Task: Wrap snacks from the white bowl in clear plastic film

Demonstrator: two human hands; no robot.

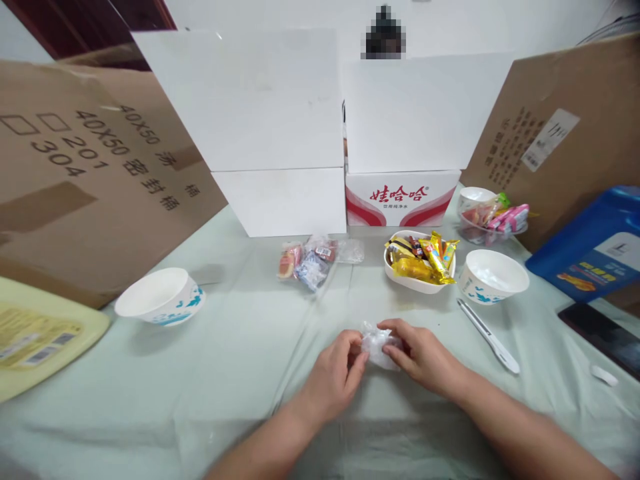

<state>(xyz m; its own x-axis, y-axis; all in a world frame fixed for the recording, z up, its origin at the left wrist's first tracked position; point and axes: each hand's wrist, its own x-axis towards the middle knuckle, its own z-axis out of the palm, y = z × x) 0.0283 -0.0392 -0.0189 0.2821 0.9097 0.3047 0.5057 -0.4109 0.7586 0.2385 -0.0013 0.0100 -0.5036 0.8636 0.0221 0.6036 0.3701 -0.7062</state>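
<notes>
Between my two hands is a crumpled clear plastic bag [376, 345], low over the pale green tablecloth. My left hand [336, 372] pinches its left edge with thumb and fingers. On the other side, the thumb and fingers of my right hand [423, 353] close on the bag too. Farther back lie several wrapped snacks [313, 265] beside another clear bag [350, 251]. A white bowl [419, 287] full of yellow and brown snack packets [434, 257] stands beyond my right hand. Right of that hand lies a white utility knife [490, 337].
White paper bowls stand at the left [160, 297] and right [493, 277]. A clear bowl [487, 233] holds pink packets. White boxes [280, 200] and brown cardboard [100, 167] wall the back and sides. A blue bottle [593, 247], a phone [603, 337] and a yellow container [45, 333] flank the table.
</notes>
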